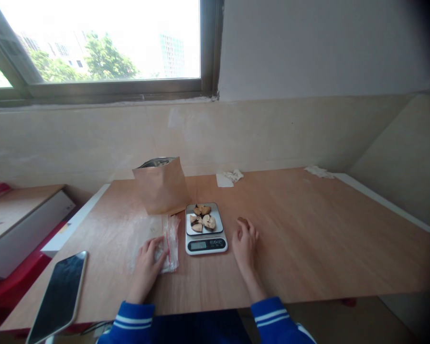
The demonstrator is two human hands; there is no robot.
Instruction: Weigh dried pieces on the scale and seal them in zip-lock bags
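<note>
Plastic bag [172, 247], brown pouch [161, 187] with contents [163, 163]

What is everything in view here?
Table: 1, brown, centre
Scale: 1, white, on table
Pieces: several, tan, on scale
Paper bag: 1, brown, behind scale's left
Plastic bag: 1, clear, left of scale
Touchscreen device: 1, black, table's left
Crumpled scraps: 2, whitish, table's back edge
Sheet: 1, white, by left scrap
Window: 1, grey, upper left
Trees: several, green, outside
Wall: 1, grey and beige, back
Side desk: 1, brown, far left
Red things: several, red, far left
Sleeves: 2, blue, bottom
Left hand: 1, bare, on plastic bag
Right hand: 1, bare, right of scale, holding brown piece
</note>
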